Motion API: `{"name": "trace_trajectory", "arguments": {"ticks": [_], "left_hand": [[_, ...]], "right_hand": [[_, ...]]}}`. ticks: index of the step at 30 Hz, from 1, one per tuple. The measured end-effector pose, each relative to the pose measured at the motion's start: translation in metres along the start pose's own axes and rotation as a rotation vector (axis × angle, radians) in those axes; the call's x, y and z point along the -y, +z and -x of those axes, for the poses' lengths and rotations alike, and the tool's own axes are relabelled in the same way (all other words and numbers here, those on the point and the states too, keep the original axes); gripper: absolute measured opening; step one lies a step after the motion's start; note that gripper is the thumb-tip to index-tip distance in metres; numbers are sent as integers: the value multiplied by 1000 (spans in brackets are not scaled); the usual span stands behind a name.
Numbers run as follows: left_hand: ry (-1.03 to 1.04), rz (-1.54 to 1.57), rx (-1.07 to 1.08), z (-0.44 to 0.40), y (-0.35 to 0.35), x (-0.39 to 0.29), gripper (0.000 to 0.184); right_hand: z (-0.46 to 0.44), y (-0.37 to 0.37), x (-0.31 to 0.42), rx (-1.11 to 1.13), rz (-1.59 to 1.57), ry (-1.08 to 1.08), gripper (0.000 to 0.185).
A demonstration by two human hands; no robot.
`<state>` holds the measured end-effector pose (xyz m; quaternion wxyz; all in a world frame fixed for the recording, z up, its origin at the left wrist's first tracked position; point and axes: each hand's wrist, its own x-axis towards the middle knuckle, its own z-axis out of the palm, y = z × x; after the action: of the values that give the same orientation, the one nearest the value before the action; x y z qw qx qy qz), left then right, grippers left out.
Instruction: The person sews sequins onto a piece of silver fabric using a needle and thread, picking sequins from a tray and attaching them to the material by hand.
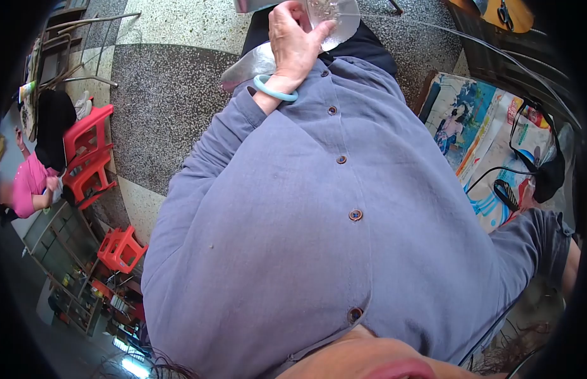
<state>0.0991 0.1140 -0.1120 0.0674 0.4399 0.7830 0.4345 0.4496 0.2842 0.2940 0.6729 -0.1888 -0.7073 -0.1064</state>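
Evidently, the clear plastic piece (341, 30) lies just past 12 o'clock, cut off by the frame's top edge, with small pale bits showing on it. The left hand (296, 39), at 12 o'clock, has its grip closed on the near side of it, thumb across the plastic. A pale blue bracelet (274, 89) circles that wrist, and a silvery sheet (250, 67) sits beside it toward 11 o'clock. The grey-blue shirt (287, 208) fills the middle. Toward 4 o'clock the right forearm (570, 270) runs to the dark border; I cannot tell how the right hand's grip stands. A printed sheet (454, 123) lies between 2 and 3 o'clock, a black strap (549, 180) at 3, scissors (506, 18) between 1 and 2. Red stools (90, 136) stand between 8 and 10 o'clock, near a person in pink (29, 186) at 9.
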Motion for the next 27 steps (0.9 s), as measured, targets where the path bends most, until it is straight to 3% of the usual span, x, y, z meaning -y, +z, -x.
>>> {"name": "trace_trajectory", "arguments": {"ticks": [1, 2, 5, 6, 9, 13, 14, 17, 18, 26, 27], "left_hand": [[-84, 55, 30, 0, 0, 9, 68], [-304, 161, 161, -3, -1, 17, 95], [-338, 232, 57, 5, -1, 5, 44], [-414, 292, 137, 5, -9, 0, 59], [-517, 563, 599, 1, -25, 7, 60], [-745, 927, 943, 0, -33, 10, 44], [-802, 1018, 925, -1, -37, 1, 36], [-765, 919, 1023, -4, -43, -1, 34], [-694, 844, 1029, -4, -43, -4, 32], [-408, 1127, 368, -33, -82, -38, 15], [-545, 1288, 394, -39, -93, -52, 35]], "right_hand": [[-1, 1, 2, 5, 9, -7, 19], [-1, 1, 4, 5, 22, -14, 19], [-4, -1, 10, 8, 54, -39, 19], [-5, -1, 12, 11, 60, -44, 19], [-8, -1, 17, 17, 91, -63, 18], [-10, -3, 22, 25, 130, -77, 18], [-10, -3, 23, 25, 138, -80, 18], [-12, -4, 26, 23, 169, -87, 17], [-12, -4, 27, 22, 180, -95, 17], [-8, 0, 27, -49, 331, -132, 17], [-1, 5, 27, -59, 360, -132, 17]]}}
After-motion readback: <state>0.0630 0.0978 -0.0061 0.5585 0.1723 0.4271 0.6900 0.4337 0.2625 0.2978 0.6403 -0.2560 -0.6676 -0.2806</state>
